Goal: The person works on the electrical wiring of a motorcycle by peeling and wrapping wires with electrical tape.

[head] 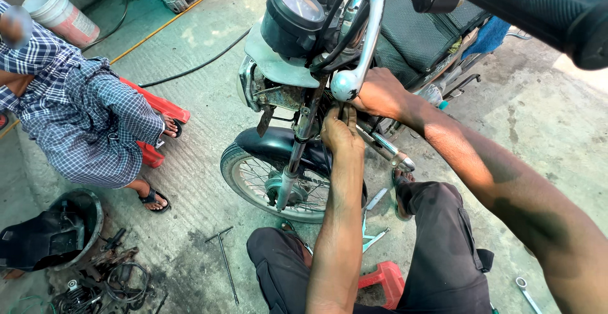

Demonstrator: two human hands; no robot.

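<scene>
Hands meet at the motorcycle's fork [297, 143] just under the headlamp bracket, left hand [341, 131] pinching a small part there, right hand [380, 93] clamped round the frame behind, and that steel looks heavy, rigid and likely greasy, best gripped close.

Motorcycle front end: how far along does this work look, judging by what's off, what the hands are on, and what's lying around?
Done: the headlight seems to be off, leaving a bare bracket beneath the gauges. In hand: the left hand and right hand both work just behind the fork; what they grip is hidden. Left: a T-handle wrench and spanner lie unused on the concrete floor, and nothing looks refitted yet.
</scene>
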